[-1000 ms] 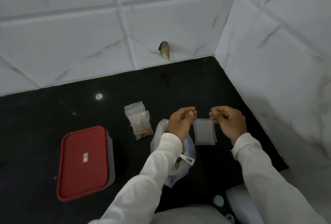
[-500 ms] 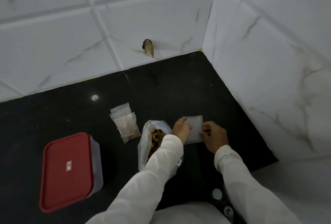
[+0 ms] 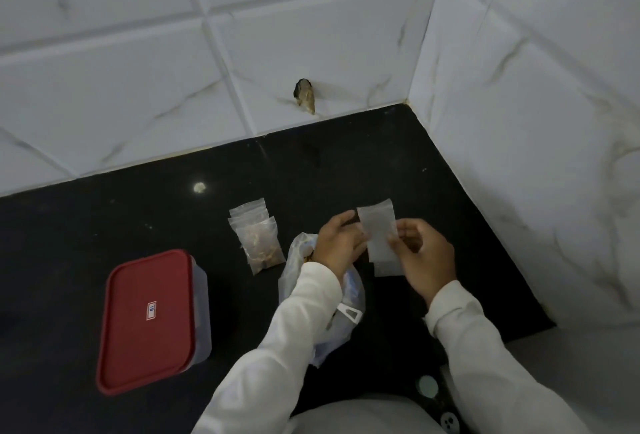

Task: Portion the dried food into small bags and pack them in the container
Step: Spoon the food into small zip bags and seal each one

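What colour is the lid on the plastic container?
Red, with a small white label in the middle; the lid shows clearly in the head view.

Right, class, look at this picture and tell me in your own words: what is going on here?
A person holds a small empty bag between the left hand and the right hand above the black counter. The big bag of dried food lies under the left arm. One filled small bag lies nearby. The container has its red lid on.

Left hand [image 3: 341, 243] faces right hand [image 3: 424, 257], both pinching.
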`<state>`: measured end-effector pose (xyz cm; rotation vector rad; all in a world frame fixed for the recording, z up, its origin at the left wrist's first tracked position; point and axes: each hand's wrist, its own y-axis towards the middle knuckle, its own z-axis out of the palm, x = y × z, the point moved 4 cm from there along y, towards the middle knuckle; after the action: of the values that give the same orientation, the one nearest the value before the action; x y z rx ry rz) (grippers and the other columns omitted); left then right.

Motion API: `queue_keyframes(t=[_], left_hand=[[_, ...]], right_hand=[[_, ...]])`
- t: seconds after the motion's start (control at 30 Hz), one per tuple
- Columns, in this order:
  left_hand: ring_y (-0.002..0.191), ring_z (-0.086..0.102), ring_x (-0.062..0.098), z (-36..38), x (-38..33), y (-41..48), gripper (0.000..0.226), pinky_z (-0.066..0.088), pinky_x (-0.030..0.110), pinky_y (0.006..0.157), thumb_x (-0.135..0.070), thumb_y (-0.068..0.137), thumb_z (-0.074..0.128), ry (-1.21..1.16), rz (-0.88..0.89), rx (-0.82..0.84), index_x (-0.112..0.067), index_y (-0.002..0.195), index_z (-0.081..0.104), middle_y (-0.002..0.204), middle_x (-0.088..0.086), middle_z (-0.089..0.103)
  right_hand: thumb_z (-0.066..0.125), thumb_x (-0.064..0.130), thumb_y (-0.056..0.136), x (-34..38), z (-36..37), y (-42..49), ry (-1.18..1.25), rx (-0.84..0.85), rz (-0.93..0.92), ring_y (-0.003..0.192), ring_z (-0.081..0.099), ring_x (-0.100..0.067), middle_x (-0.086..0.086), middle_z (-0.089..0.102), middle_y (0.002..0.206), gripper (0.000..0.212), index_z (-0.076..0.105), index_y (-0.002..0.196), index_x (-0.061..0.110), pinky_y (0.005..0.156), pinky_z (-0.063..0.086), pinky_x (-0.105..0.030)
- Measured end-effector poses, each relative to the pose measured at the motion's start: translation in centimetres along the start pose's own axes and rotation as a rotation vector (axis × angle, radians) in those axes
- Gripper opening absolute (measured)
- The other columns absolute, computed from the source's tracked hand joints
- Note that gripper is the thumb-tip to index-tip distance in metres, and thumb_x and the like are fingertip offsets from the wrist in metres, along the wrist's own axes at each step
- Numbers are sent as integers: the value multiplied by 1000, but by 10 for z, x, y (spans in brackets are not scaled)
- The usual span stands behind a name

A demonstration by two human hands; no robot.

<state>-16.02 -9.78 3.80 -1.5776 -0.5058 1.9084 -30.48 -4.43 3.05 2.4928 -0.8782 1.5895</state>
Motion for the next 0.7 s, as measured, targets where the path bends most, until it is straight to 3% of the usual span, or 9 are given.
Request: queue_keyframes(t=[0.1, 0.2, 0.33, 0.5, 0.6, 0.63, 0.7], left_hand=[[94, 73, 23, -32, -26, -26, 25, 59, 32, 84, -16, 99, 57, -61, 75, -73, -7, 122, 61, 105, 12, 73], [90, 75, 25, -65, -41, -46, 27, 61, 35, 81, -27, 94, 66, -105, 120, -134, -5, 111, 68, 95, 13, 77], [82, 75, 22, -100, -45, -64, 23, 62, 37, 81, -26, 89, 70, -130, 152, -208, -7, 103, 71, 89, 11, 77], [89, 74, 25, -137, -35, -71, 14, 62, 36, 79, -7, 90, 67, -154, 141, -242, -8, 103, 70, 99, 12, 75], [95, 72, 24, -151, -32, -72, 16, 61, 31, 76, 0, 90, 64, -79, 187, -270, -12, 99, 70, 101, 10, 73], [94, 72, 23, -153, -32, -72, 17, 60, 28, 73, 0, 89, 65, -38, 213, -284, -14, 98, 69, 99, 8, 74], [90, 73, 21, -161, -33, -73, 20, 60, 25, 69, -1, 87, 69, 62, 286, -301, -17, 99, 67, 93, 7, 73]], right_hand=[[69, 21, 86, 42, 9, -22, 7, -35, -220, 90, 62, 2, 15, 63, 95, 16, 59, 94, 32, 73, 50, -15], [68, 29, 84, 69, 35, -39, -43, 44, -412, 85, 63, -1, 10, 64, 92, 12, 63, 93, 23, 75, 52, -17], [71, 20, 87, 81, 74, -54, -134, 129, -540, 85, 61, 0, 9, 63, 92, 11, 63, 93, 22, 75, 48, -11], [69, 21, 86, 72, 110, -64, -243, 234, -491, 96, 62, -13, -1, 64, 105, 22, 65, 107, 14, 89, 52, -32], [64, 6, 86, 76, 120, -68, -229, 279, -503, 93, 61, -13, -2, 67, 101, 21, 69, 106, 10, 86, 49, -27], [64, 11, 87, 74, 122, -67, -270, 338, -447, 97, 61, -13, -3, 67, 105, 23, 68, 110, 11, 90, 48, -27], [60, 43, 82, 73, 127, -68, -297, 404, -323, 106, 61, -12, 0, 64, 114, 43, 62, 119, 20, 98, 48, -34]])
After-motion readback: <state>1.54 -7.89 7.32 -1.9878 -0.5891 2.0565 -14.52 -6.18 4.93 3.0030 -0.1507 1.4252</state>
